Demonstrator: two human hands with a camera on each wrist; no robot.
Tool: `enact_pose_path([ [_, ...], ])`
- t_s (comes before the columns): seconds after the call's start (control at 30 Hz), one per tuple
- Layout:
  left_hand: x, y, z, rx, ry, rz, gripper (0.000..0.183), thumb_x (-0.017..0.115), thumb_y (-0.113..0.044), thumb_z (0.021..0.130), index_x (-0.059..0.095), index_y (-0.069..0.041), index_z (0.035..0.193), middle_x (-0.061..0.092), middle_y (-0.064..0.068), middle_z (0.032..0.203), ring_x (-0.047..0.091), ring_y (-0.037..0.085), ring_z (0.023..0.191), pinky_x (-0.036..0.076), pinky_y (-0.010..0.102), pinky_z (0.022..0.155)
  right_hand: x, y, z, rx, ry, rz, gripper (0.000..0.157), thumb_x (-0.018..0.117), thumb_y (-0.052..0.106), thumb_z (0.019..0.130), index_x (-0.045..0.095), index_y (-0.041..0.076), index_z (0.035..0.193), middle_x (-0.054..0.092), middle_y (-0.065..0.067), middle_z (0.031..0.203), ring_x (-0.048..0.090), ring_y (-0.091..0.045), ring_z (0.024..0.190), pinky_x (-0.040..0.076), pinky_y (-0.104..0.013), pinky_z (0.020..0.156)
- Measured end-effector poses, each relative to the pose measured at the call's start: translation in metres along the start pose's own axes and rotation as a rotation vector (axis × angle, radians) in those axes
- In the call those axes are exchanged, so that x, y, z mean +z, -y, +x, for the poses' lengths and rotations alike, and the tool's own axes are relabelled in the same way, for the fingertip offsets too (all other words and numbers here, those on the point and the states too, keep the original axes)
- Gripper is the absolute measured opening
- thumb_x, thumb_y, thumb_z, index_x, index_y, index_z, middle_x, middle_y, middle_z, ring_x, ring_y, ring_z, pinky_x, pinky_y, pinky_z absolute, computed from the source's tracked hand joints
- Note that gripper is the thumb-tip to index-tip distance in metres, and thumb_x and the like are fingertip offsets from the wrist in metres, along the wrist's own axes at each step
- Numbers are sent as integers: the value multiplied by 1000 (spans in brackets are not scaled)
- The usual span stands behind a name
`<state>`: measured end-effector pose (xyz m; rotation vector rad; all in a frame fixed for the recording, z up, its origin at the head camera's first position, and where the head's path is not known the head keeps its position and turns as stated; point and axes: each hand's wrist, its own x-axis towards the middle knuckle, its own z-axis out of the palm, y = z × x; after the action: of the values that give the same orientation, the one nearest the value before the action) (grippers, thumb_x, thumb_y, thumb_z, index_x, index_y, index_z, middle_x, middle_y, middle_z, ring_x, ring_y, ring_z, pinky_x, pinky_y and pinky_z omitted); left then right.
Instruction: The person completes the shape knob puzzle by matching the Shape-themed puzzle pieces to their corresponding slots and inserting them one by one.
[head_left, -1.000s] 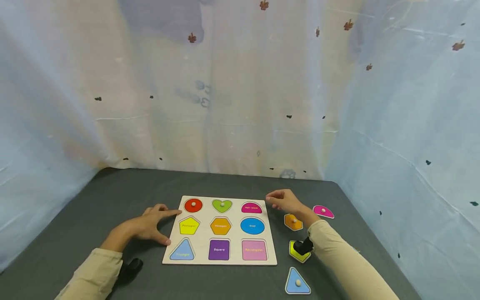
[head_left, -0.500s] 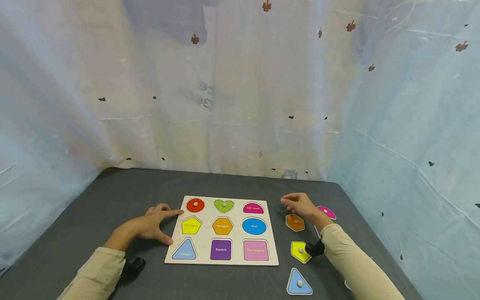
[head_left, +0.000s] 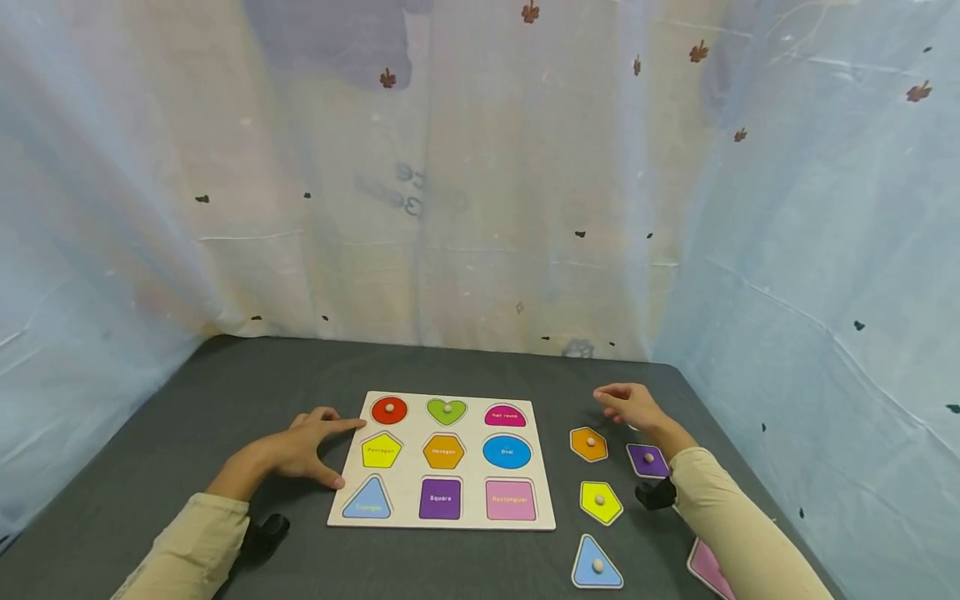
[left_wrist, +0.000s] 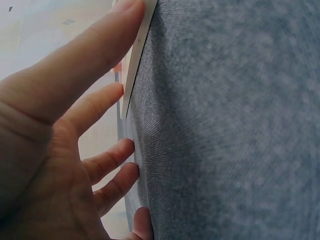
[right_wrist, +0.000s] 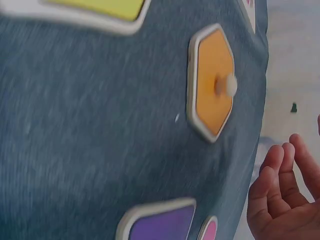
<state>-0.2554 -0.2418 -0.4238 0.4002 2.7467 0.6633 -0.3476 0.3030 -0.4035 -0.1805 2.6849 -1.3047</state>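
A white shape puzzle board (head_left: 405, 500) lies on the dark table. My left hand (head_left: 296, 450) has its fingers spread, with thumb and index finger touching the board's left edge; the left wrist view shows the fingertips at that edge (left_wrist: 132, 75). Right of the board my right hand (head_left: 633, 407) hovers with loosely bent fingers, holding nothing. Below it lie an orange hexagon piece (head_left: 588, 444) and a purple square piece (head_left: 647, 461), each with a white knob. The right wrist view shows part of a magenta piece (right_wrist: 210, 230), which my hand mostly hides in the head view.
A yellow pentagon piece (head_left: 601, 503) and a blue triangle piece (head_left: 597, 563) lie nearer me, right of the board. My right sleeve (head_left: 738, 525) partly covers a pink piece (head_left: 707, 571). A red circle (head_left: 389, 409) and green heart (head_left: 446, 411), both knobbed, sit in the board.
My right hand has moved rightward from the board's upper right corner, past the orange hexagon, to over the magenta piece. The purple square has come into sight. My left hand stays at the board.
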Motion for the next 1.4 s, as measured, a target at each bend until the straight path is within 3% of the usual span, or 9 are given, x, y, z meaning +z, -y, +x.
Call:
enact_pose_path([
  [0.3,0,1,0,-6,0,-5,98,93,-39,69,45,-21,153,35,25,146,36,46,125,36,74,100,-16,-12,-5,25,-14,10,50,58,31,104,58,-9,135,63,-26,118,60,-18,80,55,-27,73],
  [0.63,-1,1,0,-11,5,7,98,92,-40,69,45,-21,153,36,24,146,37,46,126,36,74,100,-35,-30,-9,95,-87,-85,52,55,33,105,57,-9,135,58,-32,136,67,-31,106,58,-39,90],
  [0.93,0,0,-2,7,4,-1,97,92,-38,70,45,-21,153,36,24,145,37,44,124,38,73,99,-47,-49,-11,126,-100,-126,48,59,28,103,59,-11,131,64,-31,125,60,-16,92,52,-24,72],
  [1.17,0,0,-1,8,2,11,95,92,-38,71,45,-21,152,36,24,144,38,45,124,38,73,98,-51,-61,-10,122,-102,-136,41,66,17,98,61,-13,126,67,-33,119,59,-10,81,50,-26,67],
  [1.4,1,1,1,-10,2,13,96,92,-39,70,46,-23,152,37,22,146,37,44,126,37,72,100,-52,-70,-7,146,-97,-119,37,68,13,95,64,-11,123,76,-16,100,55,-10,74,47,-27,64],
])
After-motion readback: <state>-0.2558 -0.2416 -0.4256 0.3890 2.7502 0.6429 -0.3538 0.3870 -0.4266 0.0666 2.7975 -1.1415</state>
